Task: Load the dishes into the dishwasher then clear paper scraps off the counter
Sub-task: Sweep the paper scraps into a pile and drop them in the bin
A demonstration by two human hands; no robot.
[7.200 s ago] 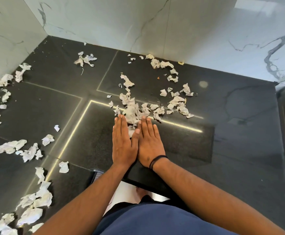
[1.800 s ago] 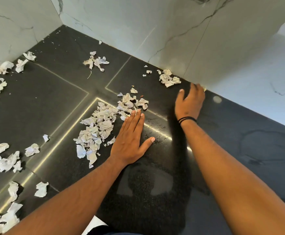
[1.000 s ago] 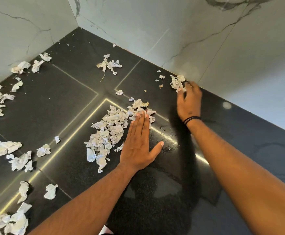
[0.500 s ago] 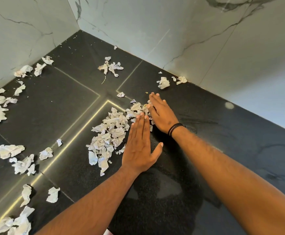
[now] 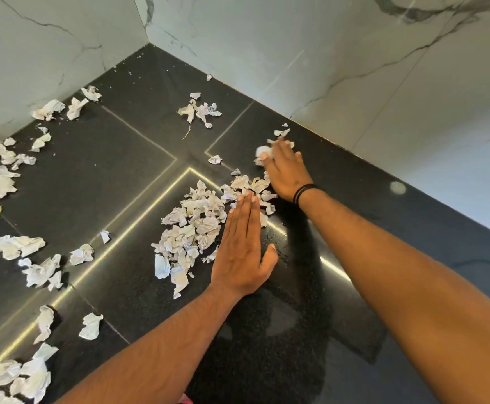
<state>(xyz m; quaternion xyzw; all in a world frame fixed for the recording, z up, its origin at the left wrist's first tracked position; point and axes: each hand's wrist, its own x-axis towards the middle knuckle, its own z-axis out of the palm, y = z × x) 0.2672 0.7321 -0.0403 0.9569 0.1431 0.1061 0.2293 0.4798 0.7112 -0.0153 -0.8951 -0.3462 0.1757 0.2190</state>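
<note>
A pile of crumpled white paper scraps (image 5: 194, 225) lies in the middle of the black counter (image 5: 121, 176). My left hand (image 5: 242, 252) rests flat on the counter, fingers together, its edge against the right side of the pile. My right hand (image 5: 286, 170), with a black band at the wrist, lies flat farther back, fingers spread, touching a few loose scraps (image 5: 262, 151) near the wall. Neither hand holds anything.
More scraps are scattered along the left side (image 5: 13, 246), at the front left (image 5: 28, 377), by the left wall (image 5: 51, 107) and in a small cluster at the back (image 5: 201, 110). White marble walls (image 5: 267, 42) meet in a corner behind the counter.
My right hand has moved back from the pile toward the wall and now sits on the scraps there, which have shifted toward the pile. The left hand has stayed put.
</note>
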